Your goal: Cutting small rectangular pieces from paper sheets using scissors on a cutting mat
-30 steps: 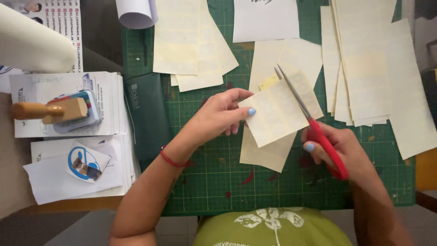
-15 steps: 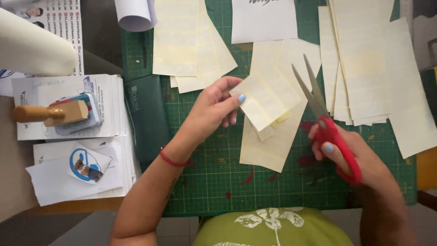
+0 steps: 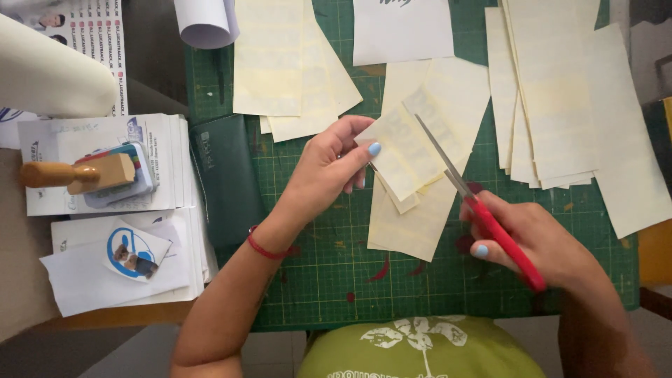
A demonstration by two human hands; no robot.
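My left hand (image 3: 323, 171) pinches the left edge of a cream paper piece (image 3: 409, 150) and holds it above the green cutting mat (image 3: 315, 273). My right hand (image 3: 539, 241) grips red-handled scissors (image 3: 490, 224). Their metal blades (image 3: 437, 157) lie nearly closed across the paper's right part, tips pointing up-left. Under the held piece a larger cream sheet (image 3: 413, 224) rests on the mat. A red string band circles my left wrist.
Stacks of cream sheets (image 3: 560, 91) lie at the right and at the top (image 3: 280, 63) of the mat. White leaflet piles (image 3: 105, 164) with a wooden-handled stamp (image 3: 70, 175) and a round sticker (image 3: 133, 252) sit at the left, beside a dark green pouch (image 3: 224, 178).
The scissors were open and off the paper half a second ago; now the blades have come together across the held piece. My left hand has turned the paper slightly.
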